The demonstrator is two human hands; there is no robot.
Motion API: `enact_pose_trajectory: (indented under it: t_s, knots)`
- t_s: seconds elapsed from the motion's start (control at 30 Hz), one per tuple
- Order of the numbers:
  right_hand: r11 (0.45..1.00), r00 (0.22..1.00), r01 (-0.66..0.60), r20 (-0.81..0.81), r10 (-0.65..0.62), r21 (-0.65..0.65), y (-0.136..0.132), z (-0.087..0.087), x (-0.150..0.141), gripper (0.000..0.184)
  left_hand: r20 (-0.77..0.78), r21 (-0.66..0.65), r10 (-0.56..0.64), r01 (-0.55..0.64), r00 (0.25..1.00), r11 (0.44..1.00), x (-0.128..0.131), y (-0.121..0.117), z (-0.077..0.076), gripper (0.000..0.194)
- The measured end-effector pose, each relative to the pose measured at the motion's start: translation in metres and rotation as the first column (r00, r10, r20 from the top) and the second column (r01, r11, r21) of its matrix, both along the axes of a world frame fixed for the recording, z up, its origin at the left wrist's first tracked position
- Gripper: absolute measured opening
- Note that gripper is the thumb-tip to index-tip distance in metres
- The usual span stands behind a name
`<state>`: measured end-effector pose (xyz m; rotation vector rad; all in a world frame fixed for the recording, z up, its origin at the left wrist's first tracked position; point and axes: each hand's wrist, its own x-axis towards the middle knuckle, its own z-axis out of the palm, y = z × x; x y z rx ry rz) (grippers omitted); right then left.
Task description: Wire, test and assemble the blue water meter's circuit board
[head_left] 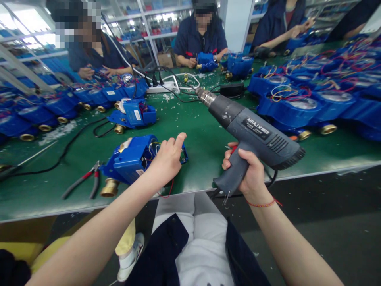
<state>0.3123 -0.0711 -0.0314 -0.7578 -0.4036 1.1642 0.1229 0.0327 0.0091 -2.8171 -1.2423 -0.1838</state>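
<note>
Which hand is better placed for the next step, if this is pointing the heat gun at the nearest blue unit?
Probably the right hand: its fingers are wrapped around the handle of the heat gun. The left hand is at the blue unit.

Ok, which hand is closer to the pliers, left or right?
Left. The left hand is at the nearest blue device, right of the pliers; the right hand is farther right, gripping the heat gun.
</note>
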Motion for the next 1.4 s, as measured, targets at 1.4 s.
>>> enact_pose_trajectory:
  t_s: [1.4]
  knots:
    - [0.999,1.000,0.019,0.015,-0.018,-0.043,-0.001,0.005,-0.003,0.033,-0.069,0.224,0.075,-0.057,0.995,0.973,-0.036,-0.005,0.051,0.006]
